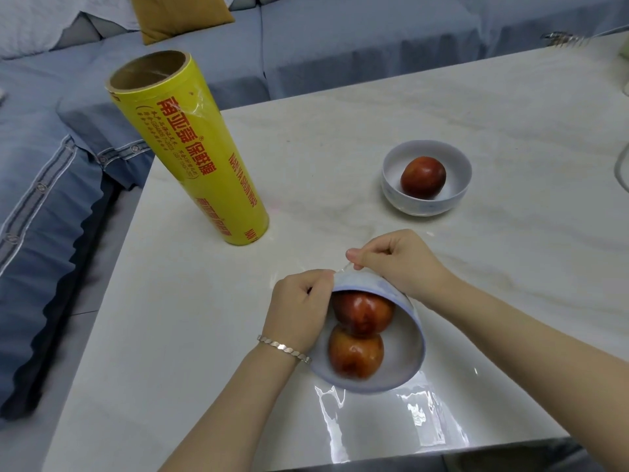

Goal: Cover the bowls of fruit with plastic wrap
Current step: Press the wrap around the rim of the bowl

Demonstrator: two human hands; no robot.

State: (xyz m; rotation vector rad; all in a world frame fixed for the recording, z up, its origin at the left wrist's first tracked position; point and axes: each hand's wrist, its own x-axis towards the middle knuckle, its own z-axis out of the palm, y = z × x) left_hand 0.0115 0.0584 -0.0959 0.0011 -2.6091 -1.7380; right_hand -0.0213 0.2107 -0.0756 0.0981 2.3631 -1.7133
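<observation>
The near bowl (404,356) sits by the front edge of the counter (510,131), tipped up on its side so its opening faces the camera. Two red fruits (362,311) lie inside it, one above the other and touching. The left hand (299,308) grips the bowl's left rim, fingers curled over the edge. The right hand (398,260) is at the raised far rim, thumb and fingers pinching a thin fold of plastic wrap (408,420) there. The rest of that clear sheet spreads over the counter under and in front of the bowl, wrinkled and glossy. Whether the film already lies across the opening cannot be told. A silver bracelet (282,345) circles the left wrist.

Farther back and to the right stands the second bowl (425,206), upright and uncovered, with a single red fruit (423,177) in it, well apart from the hands. On the left, near the counter's edge, a yellow roll of wrap (190,148) stands on end, its cardboard core open at the top. Beyond the counter runs a blue sofa (306,46) with a mustard cushion (177,15).
</observation>
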